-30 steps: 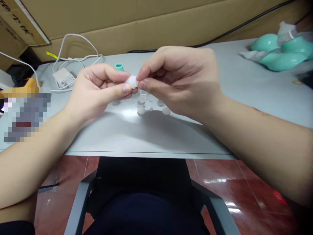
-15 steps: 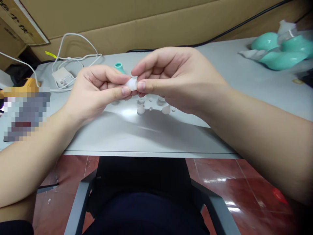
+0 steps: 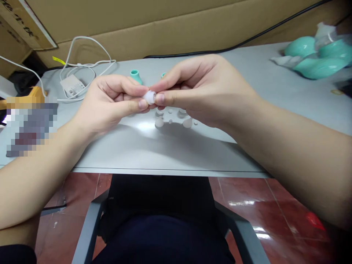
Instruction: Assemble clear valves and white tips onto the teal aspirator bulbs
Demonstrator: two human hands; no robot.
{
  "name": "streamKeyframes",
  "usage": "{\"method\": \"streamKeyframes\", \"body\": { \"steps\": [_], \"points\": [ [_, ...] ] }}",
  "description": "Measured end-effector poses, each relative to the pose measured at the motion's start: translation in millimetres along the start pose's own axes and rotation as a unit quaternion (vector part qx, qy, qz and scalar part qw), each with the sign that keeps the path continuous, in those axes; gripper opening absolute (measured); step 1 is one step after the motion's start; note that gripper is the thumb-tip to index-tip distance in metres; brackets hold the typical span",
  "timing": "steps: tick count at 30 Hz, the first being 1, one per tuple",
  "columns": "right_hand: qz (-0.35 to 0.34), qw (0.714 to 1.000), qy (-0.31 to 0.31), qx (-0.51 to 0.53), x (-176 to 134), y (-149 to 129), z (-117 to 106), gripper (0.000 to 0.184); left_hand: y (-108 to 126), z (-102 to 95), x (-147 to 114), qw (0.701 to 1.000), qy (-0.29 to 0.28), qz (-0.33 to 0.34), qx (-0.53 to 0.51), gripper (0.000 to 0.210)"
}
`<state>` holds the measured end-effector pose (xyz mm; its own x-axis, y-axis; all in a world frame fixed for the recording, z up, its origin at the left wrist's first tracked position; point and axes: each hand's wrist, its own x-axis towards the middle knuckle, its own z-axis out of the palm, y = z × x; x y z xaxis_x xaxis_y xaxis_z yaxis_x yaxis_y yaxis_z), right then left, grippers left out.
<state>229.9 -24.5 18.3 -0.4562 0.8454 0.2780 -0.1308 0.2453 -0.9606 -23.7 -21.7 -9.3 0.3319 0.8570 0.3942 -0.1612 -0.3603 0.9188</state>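
Between my hands, above the grey table, is a small white cylindrical plastic piece. My left hand pinches its left end between thumb and index finger. The thumb and index finger of my right hand close on its right end, partly hiding it. On the table just below lie several small whitish, translucent parts, among them a drop-shaped one and a rounder one. Behind my left hand stands a teal, open-topped hollow piece. A second teal rim shows behind my right fingers.
Glossy teal rounded pieces with clear wrapping lie at the back right. A white adapter with looped cable sits back left, near a yellow object and a blurred-out dark item. A cardboard wall rises behind the table.
My right index finger has come down onto the white piece, which now shows its ringed right end. A second teal rim has come into sight behind my right fingers.
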Motion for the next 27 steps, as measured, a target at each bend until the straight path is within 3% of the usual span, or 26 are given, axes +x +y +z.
{"method": "streamKeyframes", "body": {
  "steps": [6,13,19,23,25,27],
  "points": [
    [-0.005,1.0,-0.013,0.01,0,0,0,0.029,4,3.4,-2,0.999,0.016,-0.006,0.039,0.061],
    [0.008,1.0,-0.026,0.013,0,-2,-1,0.027,-1,-3.5,-2,0.999,-0.012,0.031,0.038,0.038],
    [0.005,1.0,-0.017,-0.001,-1,-3,3,0.026,-3,-6.5,-3,0.997,0.007,0.031,0.072,0.04],
    [-0.013,1.0,-0.004,-0.016,-3,-3,7,0.029,-11,-20.1,10,0.988,-0.025,0.135,0.075,0.047],
    [-0.019,1.0,-0.002,-0.017,-4,-4,8,0.03,-15,-27.9,16,0.969,-0.056,0.21,0.117,0.05],
    [-0.018,1.0,-0.014,0.0,-3,-4,7,0.028,-14,-30.3,17,0.944,-0.048,0.278,0.172,0.039]
  ]
}}
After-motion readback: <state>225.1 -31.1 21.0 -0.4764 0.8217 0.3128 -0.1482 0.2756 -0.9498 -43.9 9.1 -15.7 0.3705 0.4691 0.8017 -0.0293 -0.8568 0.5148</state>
